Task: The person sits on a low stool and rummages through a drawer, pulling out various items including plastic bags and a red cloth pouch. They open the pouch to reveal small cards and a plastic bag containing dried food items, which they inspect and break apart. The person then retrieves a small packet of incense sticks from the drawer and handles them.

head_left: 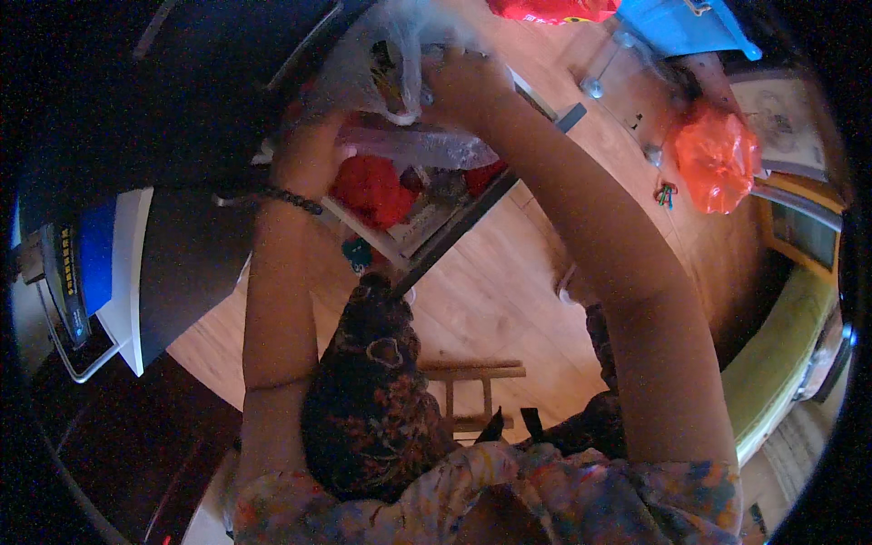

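Observation:
Over an open drawer (463, 222), a translucent plastic bag (350, 77) is raised between my two hands, with something dark and yellowish showing through it. My left hand (313, 145), below a dark beaded bracelet, is closed at the bag's left side. Opposite it, my right hand (463, 86) grips the bag's right side; motion blurs its fingers. Beneath the bag, a red bundle (372, 191) lies in the drawer beside a clear, pinkish plastic package (418, 148). Other drawer contents are partly hidden by the bag and hands.
A dark cabinet stands to the left, near a white-edged panel (132, 282). A small wooden stool (472, 371) is between my legs. On the right are an orange-red plastic bag (716, 162), a blue plastic item (686, 27), a wooden-framed piece (799, 227) and a green cushion (781, 354).

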A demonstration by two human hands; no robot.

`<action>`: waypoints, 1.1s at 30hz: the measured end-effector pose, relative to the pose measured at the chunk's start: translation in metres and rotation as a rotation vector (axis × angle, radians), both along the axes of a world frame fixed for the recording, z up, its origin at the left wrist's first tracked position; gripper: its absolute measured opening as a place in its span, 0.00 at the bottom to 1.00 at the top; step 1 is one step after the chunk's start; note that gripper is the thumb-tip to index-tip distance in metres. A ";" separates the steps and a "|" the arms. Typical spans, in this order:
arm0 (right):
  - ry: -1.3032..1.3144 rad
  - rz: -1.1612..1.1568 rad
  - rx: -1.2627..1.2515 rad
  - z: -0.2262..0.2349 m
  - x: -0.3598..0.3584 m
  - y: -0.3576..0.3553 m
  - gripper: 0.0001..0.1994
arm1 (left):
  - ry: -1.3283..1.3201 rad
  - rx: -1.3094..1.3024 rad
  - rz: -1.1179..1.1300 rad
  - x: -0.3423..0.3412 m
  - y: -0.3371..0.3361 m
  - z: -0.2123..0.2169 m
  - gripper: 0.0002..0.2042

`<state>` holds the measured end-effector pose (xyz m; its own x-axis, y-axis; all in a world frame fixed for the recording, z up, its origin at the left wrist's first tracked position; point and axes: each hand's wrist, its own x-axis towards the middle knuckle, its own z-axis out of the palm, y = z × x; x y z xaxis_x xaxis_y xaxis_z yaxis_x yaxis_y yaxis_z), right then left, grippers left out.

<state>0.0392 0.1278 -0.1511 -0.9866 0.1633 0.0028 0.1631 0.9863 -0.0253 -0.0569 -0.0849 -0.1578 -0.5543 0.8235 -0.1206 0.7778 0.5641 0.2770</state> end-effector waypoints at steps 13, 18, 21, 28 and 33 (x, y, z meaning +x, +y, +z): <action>0.122 -0.010 0.025 -0.051 0.001 0.009 0.25 | -0.088 0.402 0.439 -0.005 0.011 0.028 0.38; 0.047 -0.014 0.087 -0.045 0.000 0.004 0.24 | 0.020 0.374 0.404 0.003 0.016 0.047 0.39; 0.054 -0.027 0.042 -0.047 -0.002 0.004 0.24 | 0.061 0.392 0.388 0.009 0.023 0.056 0.39; 0.015 -0.033 -0.014 -0.042 0.000 0.003 0.25 | 0.054 0.413 0.372 0.010 0.023 0.057 0.40; 0.062 -0.022 0.028 -0.047 0.001 0.003 0.25 | -0.073 0.453 0.387 0.018 0.023 0.064 0.40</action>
